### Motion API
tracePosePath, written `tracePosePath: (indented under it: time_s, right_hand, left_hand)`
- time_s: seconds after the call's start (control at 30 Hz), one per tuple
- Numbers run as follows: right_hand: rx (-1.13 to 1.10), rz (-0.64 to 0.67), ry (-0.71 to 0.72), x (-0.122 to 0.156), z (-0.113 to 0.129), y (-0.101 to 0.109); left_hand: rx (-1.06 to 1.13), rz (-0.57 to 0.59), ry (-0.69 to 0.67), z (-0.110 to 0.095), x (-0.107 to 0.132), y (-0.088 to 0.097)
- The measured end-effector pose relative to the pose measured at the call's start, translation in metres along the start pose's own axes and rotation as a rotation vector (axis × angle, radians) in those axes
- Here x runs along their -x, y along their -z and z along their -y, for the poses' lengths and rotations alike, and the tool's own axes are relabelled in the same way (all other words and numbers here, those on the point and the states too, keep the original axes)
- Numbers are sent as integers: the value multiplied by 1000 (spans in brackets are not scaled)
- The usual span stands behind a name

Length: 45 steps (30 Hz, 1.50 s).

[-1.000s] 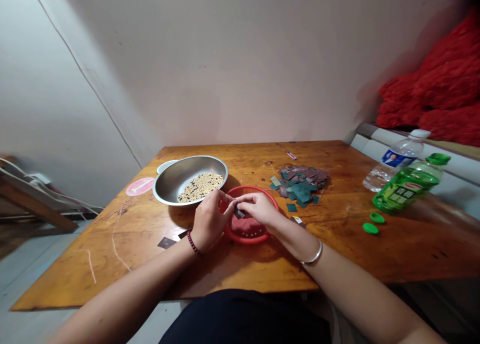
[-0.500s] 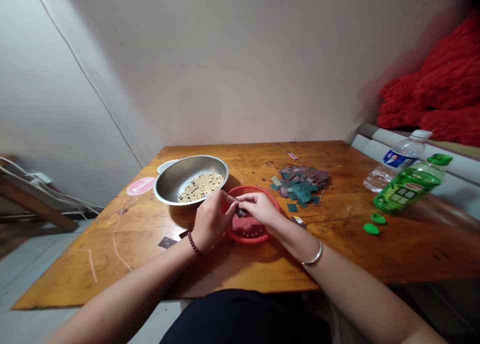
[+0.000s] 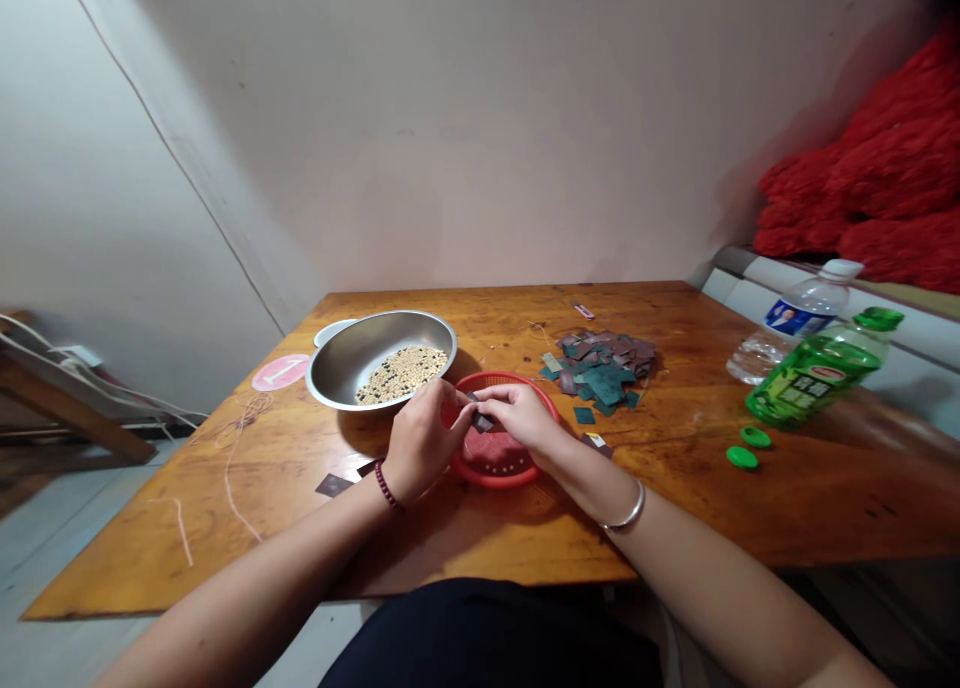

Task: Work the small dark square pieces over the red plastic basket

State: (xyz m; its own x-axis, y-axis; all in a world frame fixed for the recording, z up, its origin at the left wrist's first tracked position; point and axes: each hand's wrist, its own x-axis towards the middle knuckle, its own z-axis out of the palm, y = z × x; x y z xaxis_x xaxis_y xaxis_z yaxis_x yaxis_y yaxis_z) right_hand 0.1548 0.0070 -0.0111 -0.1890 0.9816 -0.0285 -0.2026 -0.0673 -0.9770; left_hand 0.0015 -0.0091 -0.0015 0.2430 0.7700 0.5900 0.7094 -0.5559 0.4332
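Note:
Over a red plastic basket (image 3: pixel 495 480), my left hand (image 3: pixel 427 438) and my right hand (image 3: pixel 517 418) meet with fingertips pinched together. Between them is a small dark brown piece (image 3: pixel 481 421), thin like sheet or cloth, gripped from both sides. Whether anything is inside it cannot be seen. Behind my left hand stands a steel bowl (image 3: pixel 330 373), tilted in look, with pale and black beans (image 3: pixel 405 373) in it. A pile of dark green and brown square pieces (image 3: pixel 606 368) lies to the right of the basket.
Dark pieces (image 3: pixel 334 485) lie beside my left wrist. Loose string (image 3: pixel 232 478) trails over the table's left side. A clear bottle (image 3: pixel 787 318), a green bottle (image 3: pixel 821 368) and two green caps (image 3: pixel 742 457) are at the right. Red yarn-like bundles (image 3: pixel 877 168) are heaped beyond.
Both hands stay in nearly the same place above the basket. The dark piece shows slightly more between the fingertips; nothing else has visibly moved.

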Motion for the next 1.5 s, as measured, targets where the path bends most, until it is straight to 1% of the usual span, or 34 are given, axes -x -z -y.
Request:
tracePosePath:
  time_s: [0.63, 1.07, 1.23, 1.4, 1.5]
  right_hand:
    - [-3, -37, -24, 3, 5, -3]
    - [1, -46, -28, 3, 6, -3]
    - [6, -42, -6, 2, 3, -2]
    - [47, -9, 49, 0, -1, 0]
    - [49, -7, 52, -1, -1, -1]
  left_hand:
    - [14, -2, 29, 1, 1, -1]
    - [-17, 2, 25, 0, 1, -1]
    - [-33, -30, 38, 0, 2, 0]
    - [-20, -62, 42, 0, 0, 1]
    - [-14, -75, 62, 2, -1, 1]
